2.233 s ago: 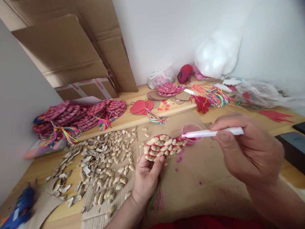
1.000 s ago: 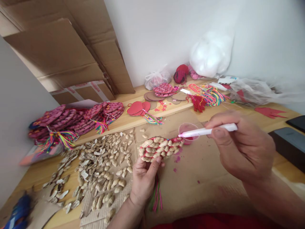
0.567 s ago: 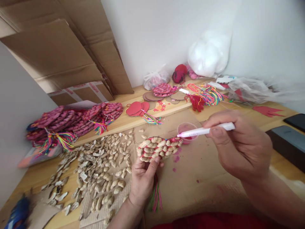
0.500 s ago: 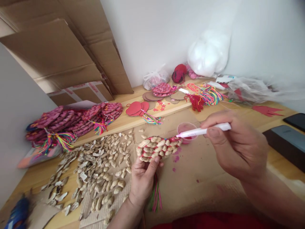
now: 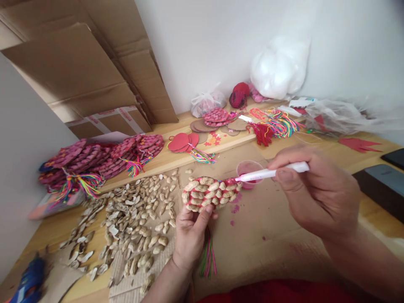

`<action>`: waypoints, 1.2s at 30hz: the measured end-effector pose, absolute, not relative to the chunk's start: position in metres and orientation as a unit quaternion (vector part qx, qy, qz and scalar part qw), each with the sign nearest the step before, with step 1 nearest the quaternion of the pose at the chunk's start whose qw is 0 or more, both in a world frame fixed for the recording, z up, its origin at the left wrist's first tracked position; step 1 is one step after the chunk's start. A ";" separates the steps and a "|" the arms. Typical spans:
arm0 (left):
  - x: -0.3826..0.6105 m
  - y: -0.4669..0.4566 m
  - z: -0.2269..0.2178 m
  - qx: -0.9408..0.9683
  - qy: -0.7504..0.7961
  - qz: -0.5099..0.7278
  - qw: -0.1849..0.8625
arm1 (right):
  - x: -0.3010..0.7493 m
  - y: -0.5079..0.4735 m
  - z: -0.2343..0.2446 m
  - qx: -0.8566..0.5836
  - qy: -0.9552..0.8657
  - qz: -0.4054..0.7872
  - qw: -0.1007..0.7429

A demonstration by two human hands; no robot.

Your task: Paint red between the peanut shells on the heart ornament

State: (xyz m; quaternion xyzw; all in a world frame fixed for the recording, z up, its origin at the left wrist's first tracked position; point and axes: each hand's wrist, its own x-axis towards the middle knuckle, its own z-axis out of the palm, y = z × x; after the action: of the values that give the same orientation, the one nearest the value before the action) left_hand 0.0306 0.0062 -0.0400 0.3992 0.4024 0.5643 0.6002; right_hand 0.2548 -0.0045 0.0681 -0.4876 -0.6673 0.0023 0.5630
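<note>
My left hand (image 5: 191,233) grips the lower edge of a red disc covered in peanut shells (image 5: 210,194), tilted up toward me, its thumb on the front. A green and pink tassel (image 5: 208,256) hangs below it. Between the thumb and fingers of my right hand (image 5: 311,189) is a white marker-like pen (image 5: 268,171) with a pink tip. That tip touches the shells at the disc's upper right, where one is coloured pink-red. Just behind the tip stands a clear cup (image 5: 251,184) with pink paint inside.
Loose peanut shells (image 5: 145,219) spread over cardboard at left. Finished pink shell discs with tassels (image 5: 94,162) are stacked behind them. Red discs (image 5: 183,143), coloured tassels (image 5: 280,124) and yarn (image 5: 239,96) lie along the back. A glue gun (image 5: 30,275) sits front left; phones (image 5: 383,181) lie right.
The whole view has shifted slightly. The pen tip stays at the disc's upper right edge, and both hands keep their holds.
</note>
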 end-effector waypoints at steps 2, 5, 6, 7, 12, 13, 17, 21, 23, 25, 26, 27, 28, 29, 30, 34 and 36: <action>0.031 0.006 -0.041 0.399 0.398 0.563 0.604 | 0.255 -0.004 0.068 -0.493 -0.662 -0.009 0.565; 0.030 0.006 -0.041 0.401 0.402 0.558 0.606 | 0.254 -0.005 0.068 -0.488 -0.659 0.003 0.573; 0.030 0.006 -0.041 0.402 0.403 0.557 0.605 | 0.253 -0.005 0.068 -0.485 -0.661 0.010 0.572; 0.030 0.006 -0.041 0.402 0.403 0.557 0.605 | 0.253 -0.005 0.068 -0.484 -0.664 0.014 0.570; 0.030 0.007 -0.042 0.395 0.399 0.560 0.610 | 0.255 -0.005 0.068 -0.493 -0.669 -0.004 0.556; 0.030 0.007 -0.042 0.393 0.402 0.560 0.609 | 0.255 -0.005 0.068 -0.495 -0.666 -0.007 0.558; 0.030 0.006 -0.042 0.395 0.413 0.558 0.602 | 0.254 -0.004 0.068 -0.481 -0.662 0.016 0.575; 0.030 0.006 -0.041 0.403 0.406 0.557 0.602 | 0.254 -0.003 0.068 -0.484 -0.669 0.015 0.565; 0.030 0.007 -0.041 0.404 0.406 0.559 0.599 | 0.254 -0.003 0.069 -0.492 -0.668 0.006 0.558; 0.030 0.007 -0.041 0.403 0.408 0.561 0.597 | 0.255 -0.004 0.069 -0.494 -0.666 0.002 0.559; 0.030 0.008 -0.042 0.401 0.409 0.561 0.598 | 0.255 -0.004 0.069 -0.491 -0.664 0.004 0.564; 0.030 0.008 -0.042 0.400 0.409 0.560 0.599 | 0.255 -0.004 0.069 -0.487 -0.663 0.009 0.568; 0.030 0.008 -0.042 0.400 0.408 0.560 0.599 | 0.255 -0.004 0.069 -0.482 -0.662 0.014 0.574; 0.030 0.008 -0.042 0.401 0.408 0.560 0.599 | 0.255 -0.004 0.068 -0.478 -0.663 0.020 0.576; 0.030 0.008 -0.042 0.401 0.409 0.559 0.599 | 0.255 -0.004 0.068 -0.476 -0.664 0.023 0.576; 0.029 0.007 -0.043 0.399 0.405 0.561 0.602 | 0.255 -0.003 0.067 -0.489 -0.669 0.011 0.560; 0.029 0.007 -0.043 0.396 0.400 0.562 0.606 | 0.255 -0.003 0.068 -0.492 -0.666 0.003 0.561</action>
State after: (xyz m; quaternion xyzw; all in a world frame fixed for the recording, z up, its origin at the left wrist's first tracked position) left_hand 0.0287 0.0066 -0.0432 0.3962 0.4002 0.5621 0.6058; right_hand 0.2554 -0.0029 0.0676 -0.4916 -0.6663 0.0029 0.5607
